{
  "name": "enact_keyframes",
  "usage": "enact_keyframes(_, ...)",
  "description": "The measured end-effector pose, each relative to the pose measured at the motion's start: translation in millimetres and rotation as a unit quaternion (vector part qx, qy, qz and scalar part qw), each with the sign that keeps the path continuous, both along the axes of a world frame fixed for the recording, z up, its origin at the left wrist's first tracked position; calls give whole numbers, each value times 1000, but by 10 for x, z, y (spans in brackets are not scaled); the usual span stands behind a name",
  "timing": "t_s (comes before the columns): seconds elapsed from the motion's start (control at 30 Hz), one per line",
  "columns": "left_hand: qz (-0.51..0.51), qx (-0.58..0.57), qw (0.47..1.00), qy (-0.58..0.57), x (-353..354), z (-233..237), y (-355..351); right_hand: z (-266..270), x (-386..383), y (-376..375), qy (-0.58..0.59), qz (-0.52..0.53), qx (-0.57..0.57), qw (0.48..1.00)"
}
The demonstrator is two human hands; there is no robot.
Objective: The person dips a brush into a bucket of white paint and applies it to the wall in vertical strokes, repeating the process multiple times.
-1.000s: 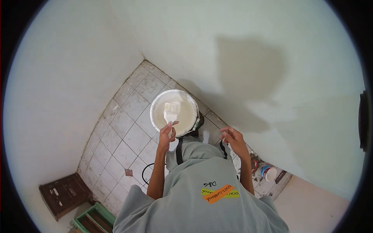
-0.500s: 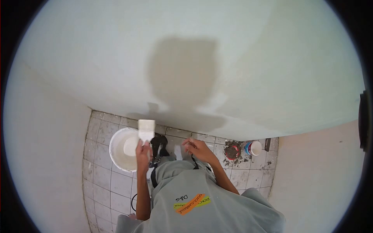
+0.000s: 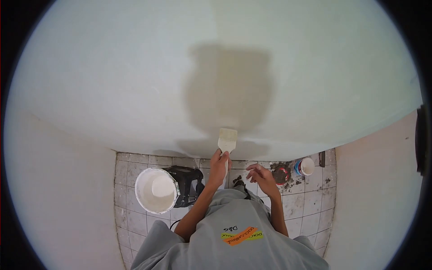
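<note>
My left hand (image 3: pixel 219 167) is closed around the handle of a wide, flat paintbrush (image 3: pixel 227 141), its pale bristles pointing up at the white wall (image 3: pixel 135 103). In this view the bristle tip overlaps the lower edge of my shadow on that wall. To the right, in front of my body, my right hand (image 3: pixel 263 178) hangs empty with loosely bent fingers held apart. Left of my left arm is a white bucket (image 3: pixel 138 198) of whitish paint, with a paler round patch showing inside it.
A black step stool (image 3: pixel 183 182) stands beside the bucket. Right of my right hand, dark crumbly material surrounds a red container (image 3: pixel 282 176) on the tiled floor (image 3: pixel 310 204). A small labelled tub (image 3: pixel 307 166) sits near the wall. Side walls close in left and right.
My left hand has carried the paintbrush rightward, from over the bucket to the wall in front of me. My body and right hand have shifted; the stool beside the bucket now shows more fully.
</note>
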State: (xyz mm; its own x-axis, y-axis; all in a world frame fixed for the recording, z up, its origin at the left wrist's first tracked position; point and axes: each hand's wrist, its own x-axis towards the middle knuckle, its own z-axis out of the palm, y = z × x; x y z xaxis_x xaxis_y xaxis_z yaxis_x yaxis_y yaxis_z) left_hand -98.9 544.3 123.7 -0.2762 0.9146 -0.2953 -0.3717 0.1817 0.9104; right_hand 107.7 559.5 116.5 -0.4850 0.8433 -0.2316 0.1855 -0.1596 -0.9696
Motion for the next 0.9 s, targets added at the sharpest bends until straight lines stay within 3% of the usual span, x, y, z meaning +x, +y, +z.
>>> enact_keyframes(0.2, 24, -15, 1000, -2, 149, 507, 187, -53, 321, 89, 13, -7, -17, 1000)
enact_keyframes(0.43, 48, 102, 994, 15, 226, 1569, 225, 6, 391, 324, 44, 20, 18, 999)
enact_keyframes(0.67, 80, 190, 977, 62, 360, 2338, 94, -114, 457, 298, 42, 29, 25, 998)
enact_keyframes(0.77, 61, 242, 967, 58, 318, 2465, 168, -155, 489, 288, 40, 35, 21, 998)
enact_keyframes(0.9, 83, 206, 972, 78, 294, 2042, 326, -138, 511, 241, 45, 34, 5, 998)
